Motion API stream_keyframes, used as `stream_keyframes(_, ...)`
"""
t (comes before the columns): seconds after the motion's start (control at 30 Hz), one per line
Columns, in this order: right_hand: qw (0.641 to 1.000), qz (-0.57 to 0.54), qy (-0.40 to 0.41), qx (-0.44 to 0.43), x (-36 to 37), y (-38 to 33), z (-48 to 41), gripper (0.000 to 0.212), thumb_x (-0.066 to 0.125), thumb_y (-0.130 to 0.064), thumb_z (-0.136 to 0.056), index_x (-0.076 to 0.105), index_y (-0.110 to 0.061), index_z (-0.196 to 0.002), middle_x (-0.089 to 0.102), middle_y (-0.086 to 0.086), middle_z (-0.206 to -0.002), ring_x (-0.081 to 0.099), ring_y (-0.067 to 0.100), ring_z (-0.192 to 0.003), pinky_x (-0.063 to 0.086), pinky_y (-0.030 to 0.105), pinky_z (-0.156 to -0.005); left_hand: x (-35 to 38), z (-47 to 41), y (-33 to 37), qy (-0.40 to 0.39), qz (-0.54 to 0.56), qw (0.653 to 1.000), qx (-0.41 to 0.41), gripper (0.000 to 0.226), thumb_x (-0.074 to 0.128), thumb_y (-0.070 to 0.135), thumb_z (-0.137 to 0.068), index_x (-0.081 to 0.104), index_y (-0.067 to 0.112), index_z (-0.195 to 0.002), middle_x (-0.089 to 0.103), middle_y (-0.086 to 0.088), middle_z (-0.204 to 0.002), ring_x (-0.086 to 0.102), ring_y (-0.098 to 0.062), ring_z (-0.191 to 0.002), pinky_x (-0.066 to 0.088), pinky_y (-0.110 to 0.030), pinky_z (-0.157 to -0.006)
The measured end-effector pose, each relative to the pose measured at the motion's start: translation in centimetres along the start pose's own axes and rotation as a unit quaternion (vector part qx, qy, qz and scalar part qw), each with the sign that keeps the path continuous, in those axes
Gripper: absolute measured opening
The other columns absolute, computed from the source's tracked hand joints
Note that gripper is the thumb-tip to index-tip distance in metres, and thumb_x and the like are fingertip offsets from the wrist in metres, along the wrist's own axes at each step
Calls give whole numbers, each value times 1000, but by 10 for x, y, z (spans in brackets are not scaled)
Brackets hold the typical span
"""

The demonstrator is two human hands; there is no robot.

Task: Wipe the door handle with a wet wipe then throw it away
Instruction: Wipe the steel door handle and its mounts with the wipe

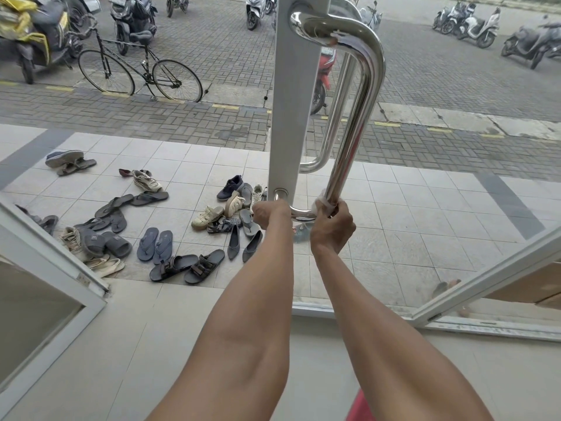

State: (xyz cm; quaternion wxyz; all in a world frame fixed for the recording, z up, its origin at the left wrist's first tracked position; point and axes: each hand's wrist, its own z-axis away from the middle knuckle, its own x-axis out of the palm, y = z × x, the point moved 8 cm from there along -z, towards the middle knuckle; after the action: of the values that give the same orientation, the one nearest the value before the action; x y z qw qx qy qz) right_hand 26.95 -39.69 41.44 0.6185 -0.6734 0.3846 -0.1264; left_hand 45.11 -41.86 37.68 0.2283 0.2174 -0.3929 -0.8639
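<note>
Wipe (323, 205) inside right grip (332, 226) on handle (361, 101)

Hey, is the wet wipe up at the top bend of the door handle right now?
No, the right hand holds the wet wipe round the door handle low down, just above its bottom bend.
</note>
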Motion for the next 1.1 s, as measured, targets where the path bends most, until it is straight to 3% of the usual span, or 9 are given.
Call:
stream_keyframes(0.27, 995, 25, 6, -93, -2, -11, -2, 35, 66, -32, -90, 63, -9, -115, 75, 11, -93, 68, 35, -84, 51, 37, -76, -3, 8, 4, 13, -2, 1000, 6, 35, 68, 2, -81, 56, -3, -113, 66, -21, -114, 70, -31, -96, 60, -39, -79)
stream_keyframes(0.4, 997, 30, -23, -75, 2, 3, -1, 31, 65, -32, -90, 65, -8, -110, 75, 10, -88, 68, 31, -83, 45, 27, -71, -3, 10, 5, 20, -2, 1000, 16, 32, 67, 3, -83, 56, -3, -113, 66, -20, -114, 70, -29, -96, 59, -35, -77)
stream_keyframes(0.63, 997, 26, -17, -75, -1, -3, -3, 27, 69, -31, -88, 67, -9, -104, 75, 9, -89, 68, 31, -82, 45, 27, -72, -5, 12, 6, 18, -14, 1000, 21, 33, 65, 2, -85, 54, -2, -116, 65, -20, -116, 69, -30, -99, 59, -33, -77)
stream_keyframes(0.93, 985, 2, 64, -158, -19, -53, -11, 43, 67, -41, -87, 66, -10, -118, 76, 5, -97, 70, 26, -82, 46, 26, -73, -6, 19, 7, 17, -14, 999, 25, 34, 65, 2, -85, 53, -1, -117, 63, -20, -120, 66, -29, -105, 55, -31, -79)
stream_keyframes(1.1, 986, 10, 37, -161, -15, -46, -12, 50, 63, -44, -90, 62, -8, -124, 74, 10, -107, 69, 31, -92, 50, 33, -79, -7, 20, 7, 23, -13, 999, 33, 32, 63, 0, -85, 54, -2, -115, 64, -19, -119, 67, -28, -104, 53, -27, -73)
